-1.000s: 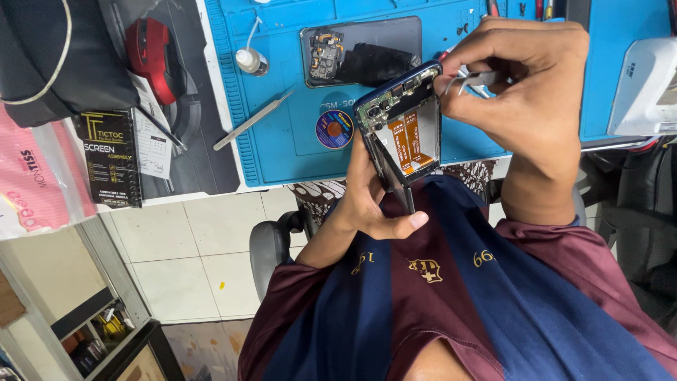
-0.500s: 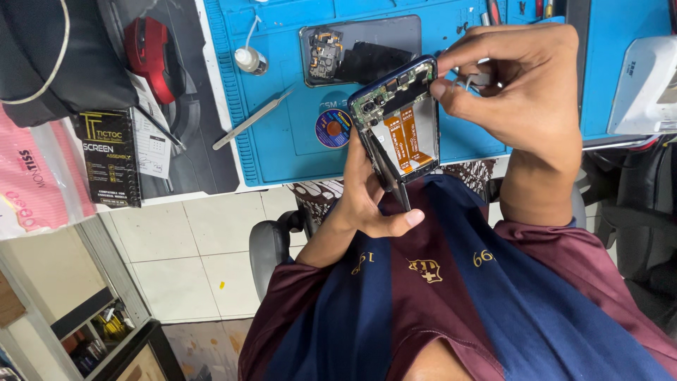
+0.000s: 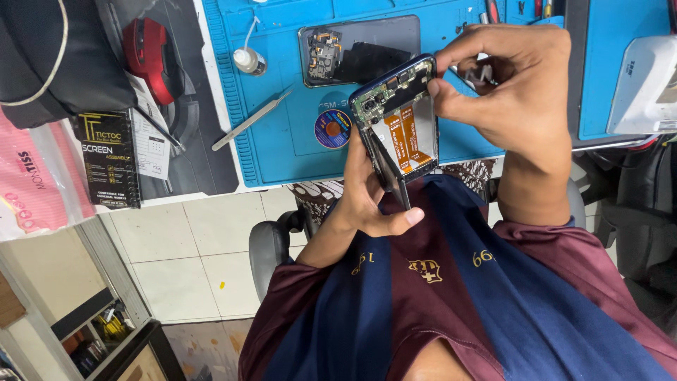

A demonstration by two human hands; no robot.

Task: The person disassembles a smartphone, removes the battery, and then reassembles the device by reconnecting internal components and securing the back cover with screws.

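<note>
Phone frame (image 3: pixel 398 120), opened and stripped of its back cover, sits upright between both hands above the front edge of the desk (image 3: pixel 282 159), its circuit board and orange flex cables facing the camera. Over the last second it has dropped slightly and tilted, so the top corner with the camera module now points more toward the blue mat (image 3: pixel 465 21). The left hand (image 3: pixel 367 197) clamps the lower part of the frame from behind and below, thumb lying free along the underside, much as it did before. The right hand (image 3: pixel 511 92) has shifted: half a second ago its fingers were spread over the top edge, and now thumb and forefinger pinch together at the upper right corner of the frame, the other fingers curled above. Whether something small sits in that pinch, I cannot tell. By my reading, the grip has narrowed from steadying to fine work at that corner. On the mat beyond lie a detached rear panel (image 3: pixel 360 49), metal tweezers (image 3: pixel 250 120) and a small white bottle (image 3: pixel 248 60).
</note>
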